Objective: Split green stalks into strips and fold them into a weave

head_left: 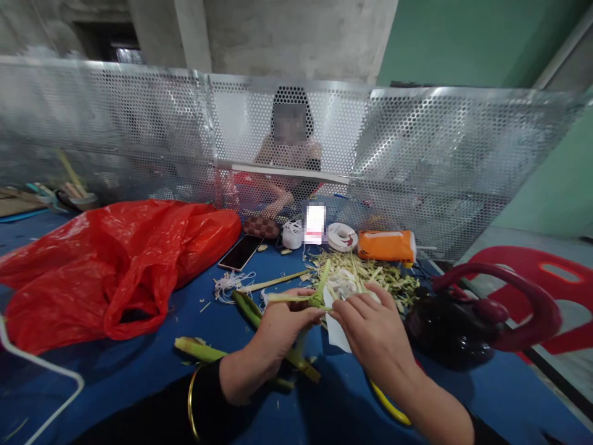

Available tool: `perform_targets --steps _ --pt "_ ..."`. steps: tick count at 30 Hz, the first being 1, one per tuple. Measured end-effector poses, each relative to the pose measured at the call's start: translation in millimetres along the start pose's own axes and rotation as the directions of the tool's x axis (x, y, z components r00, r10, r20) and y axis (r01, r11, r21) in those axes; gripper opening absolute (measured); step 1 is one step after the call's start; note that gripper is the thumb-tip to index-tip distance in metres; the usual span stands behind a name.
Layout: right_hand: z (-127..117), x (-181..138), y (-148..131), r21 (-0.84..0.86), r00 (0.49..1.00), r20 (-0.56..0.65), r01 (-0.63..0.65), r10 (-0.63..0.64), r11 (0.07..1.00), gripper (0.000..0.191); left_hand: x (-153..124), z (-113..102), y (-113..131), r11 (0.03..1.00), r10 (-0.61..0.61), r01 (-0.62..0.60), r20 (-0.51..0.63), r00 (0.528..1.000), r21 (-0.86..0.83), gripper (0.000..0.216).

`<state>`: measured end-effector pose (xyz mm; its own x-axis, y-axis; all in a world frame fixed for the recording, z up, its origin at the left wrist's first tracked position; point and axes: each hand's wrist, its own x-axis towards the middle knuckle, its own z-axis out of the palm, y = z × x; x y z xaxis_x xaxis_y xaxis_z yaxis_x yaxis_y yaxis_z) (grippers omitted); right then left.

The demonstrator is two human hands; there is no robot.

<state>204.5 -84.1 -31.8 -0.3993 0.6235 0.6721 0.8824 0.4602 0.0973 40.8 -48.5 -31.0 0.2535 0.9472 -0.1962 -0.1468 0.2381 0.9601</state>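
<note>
Between my two hands is a folded piece of green plant strips (317,301), with one strip end pointing up and a paler one reaching left. My left hand (283,318) pinches it from the left with thumb and fingers. From the right, my right hand (370,321) grips a thin strip end at its edge, fingertips nearly meeting the left thumb. Thick green stalks (201,350) lie on the blue table under and beside my left forearm. White paper (338,330) shows between the hands, partly hidden by the right one.
Plant shavings (389,278) are heaped behind my right hand. A dark kettle (451,327) stands at right, a red plastic bag (120,266) at left. A phone (241,253), a tape roll (343,237) and an orange packet (387,245) lie before a perforated metal screen (152,136); a person sits behind it.
</note>
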Motion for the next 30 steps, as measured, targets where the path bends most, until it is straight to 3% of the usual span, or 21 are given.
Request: perform_targets --steps 9,16,20,22,24,26,28,30 --pt "13.3 -12.8 -18.5 0.054 0.990 -0.023 0.137 -0.136 0.989 0.031 5.7 1.1 -11.0 0.984 -0.016 0.003 -0.073 0.997 -0.177 0.030" --pt "22.3 -18.9 -24.2 -0.015 0.975 -0.013 0.222 -0.222 0.975 0.037 5.5 1.2 -14.7 0.980 -0.015 -0.009 -0.121 0.992 -0.198 0.028" --pt "17.3 -14.8 -25.8 0.020 0.972 0.005 0.236 -0.236 0.972 0.034 9.3 -1.8 -16.8 0.983 -0.015 0.002 -0.069 0.997 -0.181 0.032" --pt "8.8 -10.7 -22.4 0.115 0.986 -0.006 0.169 -0.169 0.979 0.031 11.5 -4.7 -15.9 0.990 -0.038 0.038 0.006 0.999 -0.139 0.031" --pt "-1.2 -5.8 -14.7 0.259 1.000 0.005 0.008 -0.010 0.966 0.025 12.4 -7.4 -13.0 0.996 -0.057 0.062 0.077 0.995 -0.063 0.027" --pt "-8.2 -1.0 -4.0 0.386 0.981 0.066 -0.192 0.180 0.902 0.022 11.1 -8.7 -9.3 0.997 -0.079 0.079 0.152 0.985 0.008 0.023" --pt "-8.6 2.6 6.1 0.509 0.914 0.225 -0.406 0.338 0.759 0.018 7.9 -8.2 -6.4 0.992 -0.115 0.100 0.217 0.969 0.079 0.020" --pt "-2.9 4.5 12.1 0.631 0.815 0.437 -0.579 0.380 0.516 0.017 4.0 -6.2 -5.6 0.979 -0.168 0.131 0.256 0.952 0.154 0.017"
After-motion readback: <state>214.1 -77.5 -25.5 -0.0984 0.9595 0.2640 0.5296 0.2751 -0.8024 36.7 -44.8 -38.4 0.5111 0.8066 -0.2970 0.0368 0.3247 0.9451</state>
